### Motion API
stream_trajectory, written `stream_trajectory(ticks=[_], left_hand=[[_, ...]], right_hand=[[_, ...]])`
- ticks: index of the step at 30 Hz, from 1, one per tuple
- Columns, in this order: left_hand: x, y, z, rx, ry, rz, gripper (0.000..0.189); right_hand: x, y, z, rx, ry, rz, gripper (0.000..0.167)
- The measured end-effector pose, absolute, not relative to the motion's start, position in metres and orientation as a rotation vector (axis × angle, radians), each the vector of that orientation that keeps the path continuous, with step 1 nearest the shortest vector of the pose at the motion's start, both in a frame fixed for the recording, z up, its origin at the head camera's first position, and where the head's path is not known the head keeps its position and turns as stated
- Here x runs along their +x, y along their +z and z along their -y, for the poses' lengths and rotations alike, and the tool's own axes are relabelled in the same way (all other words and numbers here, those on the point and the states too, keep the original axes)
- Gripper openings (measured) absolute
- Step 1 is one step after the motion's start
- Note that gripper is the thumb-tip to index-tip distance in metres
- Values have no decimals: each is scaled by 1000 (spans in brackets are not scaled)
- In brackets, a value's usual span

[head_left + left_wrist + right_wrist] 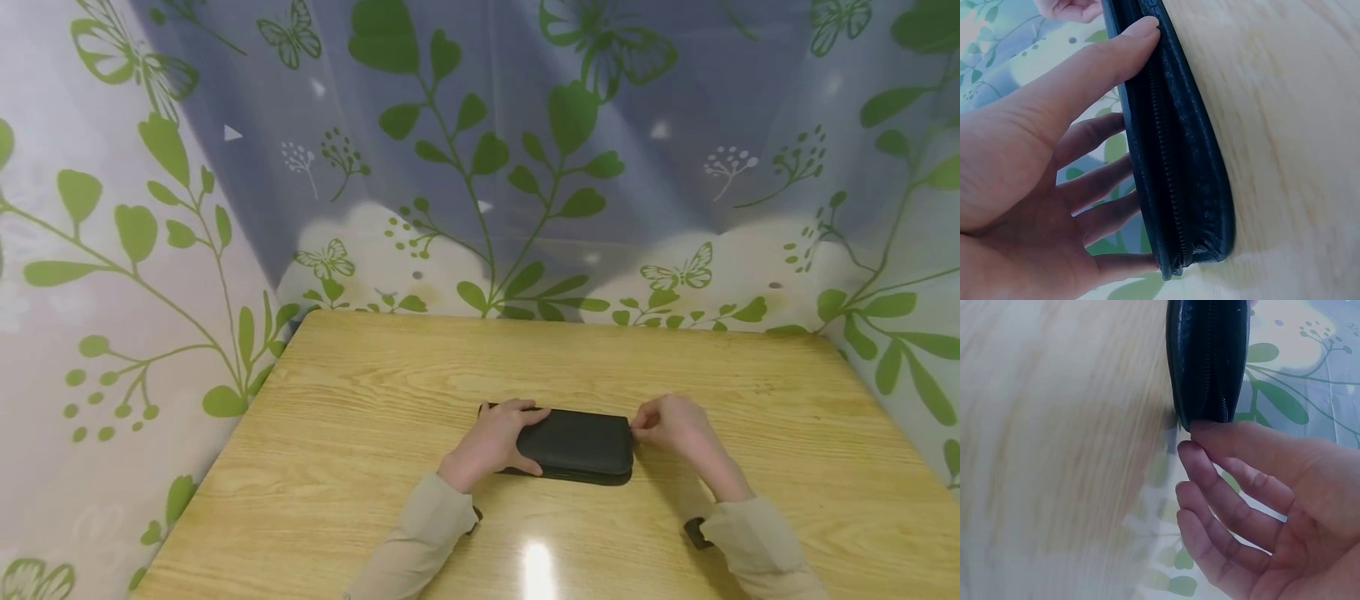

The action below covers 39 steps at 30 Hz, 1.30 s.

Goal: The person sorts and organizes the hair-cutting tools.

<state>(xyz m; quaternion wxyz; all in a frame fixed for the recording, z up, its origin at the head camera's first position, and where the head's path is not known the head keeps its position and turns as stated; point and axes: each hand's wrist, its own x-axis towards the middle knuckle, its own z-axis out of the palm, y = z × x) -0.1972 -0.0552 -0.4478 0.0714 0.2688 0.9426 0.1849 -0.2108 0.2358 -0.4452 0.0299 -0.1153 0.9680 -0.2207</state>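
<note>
A black zip-around wallet (pixel 585 440), leather-like, lies flat on the wooden table. My left hand (pixel 489 446) grips its left part, with fingers spread over the top and the thumb along the near side. In the left wrist view, that thumb (pixel 1138 44) rests beside the dark zipper (pixel 1165 144), which runs along the wallet's edge. At the right end, my right hand (pixel 678 429) pinches the wallet's tip between thumb and forefinger. The right wrist view shows the thumb (pixel 1229 434) at the zipper's end; whether a zipper pull is between the fingertips is hidden.
The wooden table (pixel 390 367) extends around the wallet on all sides. Behind it and at both sides hangs cloth (pixel 450 250) printed with green leaves and butterflies. Dark straps show at both sleeve cuffs.
</note>
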Motion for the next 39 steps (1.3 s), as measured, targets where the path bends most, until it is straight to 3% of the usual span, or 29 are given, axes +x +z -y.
stream_trajectory(ticks=[19,39], left_hand=[[-197,-448,57,809,576,-2829,86],[-198,-449,59,870,533,-2870,87]], right_hand=[[-195,-438,-254,-415,-715,-2904,9],[-209,-432,-233,-303,-607,-2893,4]])
